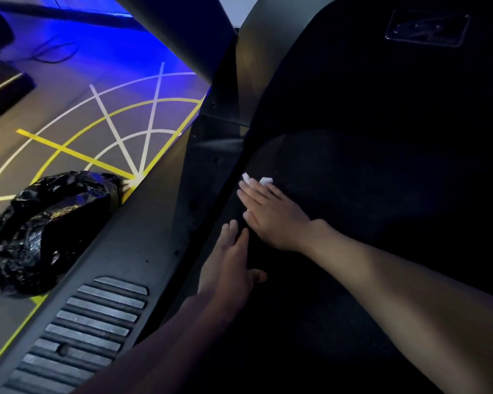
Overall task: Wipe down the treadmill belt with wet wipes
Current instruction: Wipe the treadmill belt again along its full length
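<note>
Wiping seemed barely underway: the right hand point(271, 214), grip flat, pressed the wet wipe point(257, 181) onto the treadmill belt point(353, 194), while the left hand point(231, 260) lay open and empty.

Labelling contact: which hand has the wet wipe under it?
The right hand, flat on the treadmill belt with the white wet wipe poking out past its fingertips; the left hand lies bare beside it.

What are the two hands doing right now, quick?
Left hand: open, fingers straight, resting flat on the black treadmill belt.
Right hand: open, straight fingers pressing a white wet wipe down on the belt.
</note>
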Demonstrator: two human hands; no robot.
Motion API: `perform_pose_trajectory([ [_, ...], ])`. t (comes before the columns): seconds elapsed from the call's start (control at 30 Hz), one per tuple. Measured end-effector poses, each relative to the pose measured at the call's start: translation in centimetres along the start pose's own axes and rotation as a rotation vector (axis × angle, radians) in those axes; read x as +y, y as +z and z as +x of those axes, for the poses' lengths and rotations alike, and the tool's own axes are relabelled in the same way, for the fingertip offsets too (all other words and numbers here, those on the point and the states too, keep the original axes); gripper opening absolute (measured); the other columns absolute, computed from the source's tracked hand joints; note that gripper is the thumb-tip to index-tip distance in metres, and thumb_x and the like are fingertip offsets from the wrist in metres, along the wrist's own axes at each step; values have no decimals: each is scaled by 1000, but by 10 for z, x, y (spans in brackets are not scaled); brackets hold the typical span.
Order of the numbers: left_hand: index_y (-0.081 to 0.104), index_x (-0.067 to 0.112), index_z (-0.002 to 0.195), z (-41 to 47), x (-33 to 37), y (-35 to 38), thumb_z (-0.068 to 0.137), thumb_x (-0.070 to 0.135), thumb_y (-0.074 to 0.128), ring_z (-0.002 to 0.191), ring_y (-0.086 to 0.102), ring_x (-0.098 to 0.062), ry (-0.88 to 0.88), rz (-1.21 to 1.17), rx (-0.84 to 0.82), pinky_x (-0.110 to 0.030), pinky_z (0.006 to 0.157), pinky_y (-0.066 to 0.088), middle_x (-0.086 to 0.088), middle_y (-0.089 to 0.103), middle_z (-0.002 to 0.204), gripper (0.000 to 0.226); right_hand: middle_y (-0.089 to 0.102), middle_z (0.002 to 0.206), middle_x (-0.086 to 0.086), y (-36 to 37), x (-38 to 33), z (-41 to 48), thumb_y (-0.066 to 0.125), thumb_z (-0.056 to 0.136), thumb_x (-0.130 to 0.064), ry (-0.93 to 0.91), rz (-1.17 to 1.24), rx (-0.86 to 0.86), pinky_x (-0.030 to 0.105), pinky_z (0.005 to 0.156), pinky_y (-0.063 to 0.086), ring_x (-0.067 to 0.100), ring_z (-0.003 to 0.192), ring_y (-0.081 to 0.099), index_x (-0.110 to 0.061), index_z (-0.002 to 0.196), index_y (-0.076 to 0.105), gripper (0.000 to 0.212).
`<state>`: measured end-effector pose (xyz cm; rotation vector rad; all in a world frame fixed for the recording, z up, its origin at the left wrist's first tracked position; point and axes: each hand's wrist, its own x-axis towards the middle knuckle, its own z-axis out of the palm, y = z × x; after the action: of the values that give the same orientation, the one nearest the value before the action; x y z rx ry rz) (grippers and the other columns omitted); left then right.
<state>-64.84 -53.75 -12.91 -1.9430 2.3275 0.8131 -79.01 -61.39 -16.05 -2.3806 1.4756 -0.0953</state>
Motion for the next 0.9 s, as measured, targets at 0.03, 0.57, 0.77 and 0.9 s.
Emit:
perform_pose_trajectory([
  [0.03,14,20,156,0,-1,2,83,33,74,149,-5,-11,8,-3,0,-21,114,14,0,-2,164,95,-4,166,0,-3,7,1,23,106,-29,20,21,14,35,123,-4,11,152,-6,-13,158,10,56],
  [0.57,13,23,156,-2,4,1,86,25,72,149,-3,-10,8,-23,19,-22,115,17,2,-1,164,92,-6,165,12,-6,-3,-21,25,107,-24,-56,-66,2,33,122,-5,19,152,-8,-4,153,23,50],
  [0.77,16,18,155,-1,7,1,87,27,71,150,-4,-11,-26,21,-18,-22,115,16,0,-2,164,88,-16,164,10,-3,6,-41,25,106,-20,51,-38,8,33,123,-4,19,152,-12,-4,156,3,57],
  [0.9,13,15,155,-2,15,-2,88,31,70,151,-4,-17,-74,122,-55,-34,112,30,-5,-4,164,89,-19,164,7,-3,24,-57,27,105,-19,53,-116,13,36,123,-5,16,151,-13,-6,157,0,60],
])
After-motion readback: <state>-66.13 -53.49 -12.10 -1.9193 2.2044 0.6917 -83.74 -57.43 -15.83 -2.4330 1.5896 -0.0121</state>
